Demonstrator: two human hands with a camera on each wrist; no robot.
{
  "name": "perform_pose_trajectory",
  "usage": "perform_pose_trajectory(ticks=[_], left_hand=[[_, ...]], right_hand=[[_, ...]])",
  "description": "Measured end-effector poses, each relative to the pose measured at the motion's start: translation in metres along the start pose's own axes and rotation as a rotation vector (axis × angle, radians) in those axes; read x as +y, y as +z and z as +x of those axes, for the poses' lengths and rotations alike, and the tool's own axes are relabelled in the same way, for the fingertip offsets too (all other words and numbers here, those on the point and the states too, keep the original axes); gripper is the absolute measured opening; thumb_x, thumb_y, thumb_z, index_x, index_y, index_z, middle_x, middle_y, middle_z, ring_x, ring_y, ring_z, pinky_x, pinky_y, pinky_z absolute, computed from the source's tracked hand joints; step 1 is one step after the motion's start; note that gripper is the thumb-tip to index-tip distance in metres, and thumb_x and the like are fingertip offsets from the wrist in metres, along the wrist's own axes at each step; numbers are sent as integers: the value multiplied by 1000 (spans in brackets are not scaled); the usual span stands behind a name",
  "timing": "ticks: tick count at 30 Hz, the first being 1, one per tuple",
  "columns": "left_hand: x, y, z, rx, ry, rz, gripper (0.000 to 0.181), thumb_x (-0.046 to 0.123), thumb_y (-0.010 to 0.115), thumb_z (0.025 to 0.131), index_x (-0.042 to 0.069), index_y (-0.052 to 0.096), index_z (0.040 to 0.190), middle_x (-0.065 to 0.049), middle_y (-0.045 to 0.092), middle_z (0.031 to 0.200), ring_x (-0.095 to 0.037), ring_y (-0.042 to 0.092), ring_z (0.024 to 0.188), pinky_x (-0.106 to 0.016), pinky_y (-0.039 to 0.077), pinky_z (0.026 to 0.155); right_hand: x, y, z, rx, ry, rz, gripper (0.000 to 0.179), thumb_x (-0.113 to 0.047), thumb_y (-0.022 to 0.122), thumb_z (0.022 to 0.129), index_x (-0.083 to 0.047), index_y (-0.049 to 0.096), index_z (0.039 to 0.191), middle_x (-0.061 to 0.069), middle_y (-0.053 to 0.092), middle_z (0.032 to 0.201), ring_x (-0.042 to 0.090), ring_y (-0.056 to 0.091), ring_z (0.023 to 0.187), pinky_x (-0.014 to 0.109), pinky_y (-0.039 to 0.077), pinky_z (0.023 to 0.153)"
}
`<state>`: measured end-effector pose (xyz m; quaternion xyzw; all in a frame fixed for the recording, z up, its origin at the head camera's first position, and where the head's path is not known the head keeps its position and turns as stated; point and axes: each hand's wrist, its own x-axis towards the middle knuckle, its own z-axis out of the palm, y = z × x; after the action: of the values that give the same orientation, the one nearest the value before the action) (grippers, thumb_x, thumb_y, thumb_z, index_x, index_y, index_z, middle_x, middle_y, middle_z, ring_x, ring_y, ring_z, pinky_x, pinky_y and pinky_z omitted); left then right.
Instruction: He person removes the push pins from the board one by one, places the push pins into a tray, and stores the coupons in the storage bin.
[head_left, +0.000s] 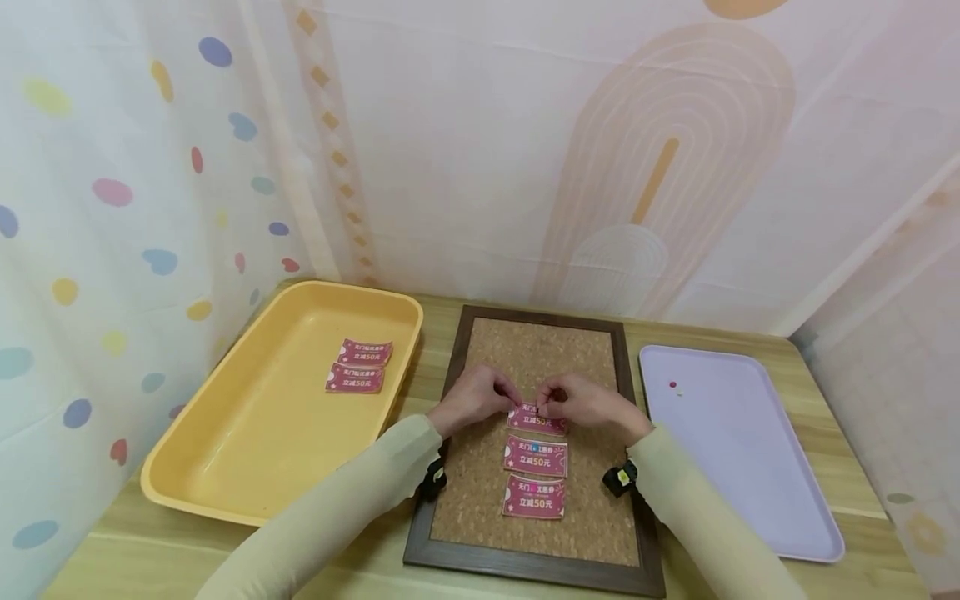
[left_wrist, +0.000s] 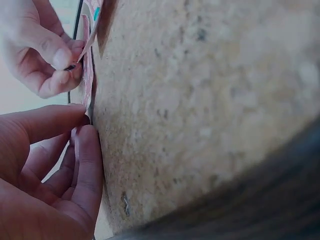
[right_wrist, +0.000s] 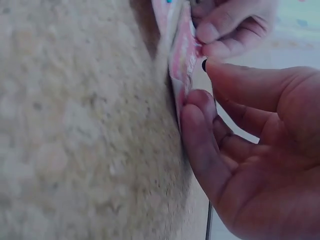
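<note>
A framed cork board (head_left: 480, 517) lies on the table with a column of three pink paper coupons on it. At the top coupon (head_left: 542, 422), my left hand (head_left: 474, 398) pinches its left edge between thumb and finger. My right hand (head_left: 588, 400) holds a small dark pushpin (right_wrist: 204, 65) over the same coupon's upper part, its fingers touching the paper. Below lie the middle coupon (head_left: 517, 457), bearing a blue pin (head_left: 536, 448), and the bottom coupon (head_left: 517, 497), bearing a pink pin (head_left: 533, 488).
To the left stands a yellow tub (head_left: 255, 433) with two more coupons (head_left: 356, 379) lying in it. At the right, a lilac tray (head_left: 742, 467) carries a tiny red pin (head_left: 672, 385) and a pale one (head_left: 679, 393). A patterned curtain (head_left: 465, 167) hangs behind the table.
</note>
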<state>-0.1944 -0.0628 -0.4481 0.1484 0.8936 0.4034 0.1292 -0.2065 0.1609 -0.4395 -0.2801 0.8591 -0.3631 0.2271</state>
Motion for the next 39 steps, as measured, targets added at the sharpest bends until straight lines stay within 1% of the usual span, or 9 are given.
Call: perform_pose_trajectory(ticks=[3,7,9,14,20,23,30,34,39], left_hand=[[-2,-3,0,8,-4,-1,8,5,76,90,10,82,89,0,77,92,-12,60,83,-28,47,75],[-4,-8,-3,30,-13,-10,7,6,77,90,11,82,88,0,76,96,-12,62,87,-29,49,76],[-3,-12,-4,31,-28,-31,8,5,77,90,11,82,89,0,76,97,-12,63,85,-28,50,74],[5,-22,-6,20,-62,-88,7,5,76,91,10,82,91,-2,76,96,-13,62,78,-25,49,65],[14,-33,-13,8,-58,-139,8,6,75,91,8,82,95,-5,76,101,-15,62,78,-27,52,67],[16,-39,-18,13,-33,-167,9,6,74,91,7,82,96,-5,76,103,-14,63,80,-30,54,69],[18,-56,-30,7,20,-256,12,5,71,94,5,80,101,-7,75,105,-18,67,83,-43,59,80],[14,-64,-36,14,29,-271,12,6,71,94,6,80,102,-7,73,107,-16,65,86,-40,59,81],[12,-73,-41,43,52,-314,19,6,71,94,2,76,112,-10,70,104,-19,65,88,-49,58,86]], right_hand=[[1,-4,-6,24,1,55,9,-5,63,101,-4,68,93,2,64,86,15,54,75,29,45,67],[2,-10,-15,104,-20,92,7,-4,63,101,-4,68,97,5,67,91,17,58,81,31,48,72],[2,-14,-20,156,-36,96,6,-4,63,101,-3,68,99,7,68,93,18,59,82,31,50,73],[0,-25,-37,272,-48,113,7,-7,64,102,0,67,103,9,68,94,22,62,85,34,54,76],[1,-31,-54,364,-22,98,13,-13,66,102,-1,68,105,7,70,92,23,66,86,37,55,77],[2,-33,-61,395,-19,105,12,-13,66,102,-1,68,106,6,70,92,22,66,86,36,55,78],[4,-39,-72,432,-15,139,14,-12,66,102,1,67,107,9,69,93,28,66,87,33,54,78],[4,-42,-80,447,-12,158,15,-12,65,103,2,67,109,14,70,95,25,69,90,34,56,81],[5,-48,-89,478,-2,149,17,-12,65,103,2,67,111,14,70,97,22,69,89,30,54,82]])
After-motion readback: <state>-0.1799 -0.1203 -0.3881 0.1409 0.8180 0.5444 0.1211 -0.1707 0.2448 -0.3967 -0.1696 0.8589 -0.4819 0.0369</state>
